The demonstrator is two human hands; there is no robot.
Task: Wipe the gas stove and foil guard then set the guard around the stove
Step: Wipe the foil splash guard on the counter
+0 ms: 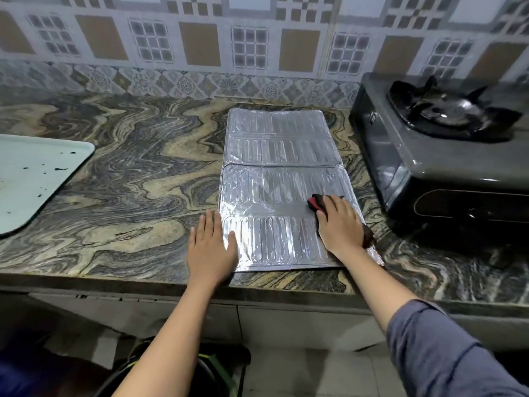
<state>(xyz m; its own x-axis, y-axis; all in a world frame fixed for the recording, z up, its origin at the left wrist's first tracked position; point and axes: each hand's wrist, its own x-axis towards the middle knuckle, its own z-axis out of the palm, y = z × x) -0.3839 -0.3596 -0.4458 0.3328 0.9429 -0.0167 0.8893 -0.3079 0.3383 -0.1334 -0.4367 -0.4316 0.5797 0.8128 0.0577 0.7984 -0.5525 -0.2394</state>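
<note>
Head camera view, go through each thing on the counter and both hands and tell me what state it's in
foil guard: unfolded, lying flat on the countertop, not around the stove
cloth: pressed onto the foil guard under the right hand
right hand: palm down on the cloth
left hand: flat, open, on the guard's left edge
gas stove: burner unlit, nothing on it
tray: flat, with dark specks

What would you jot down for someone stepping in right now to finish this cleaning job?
Left hand: flat, open, pinning the near-left edge of the silver ribbed foil guard.
Right hand: pressing a dark red-and-black cloth on the guard's near-right part.
Guard lies flat on the marbled stone counter, left of the dark grey gas stove.
Done: wiping underway.
Left: finish wiping, stand guard around stove.
</note>
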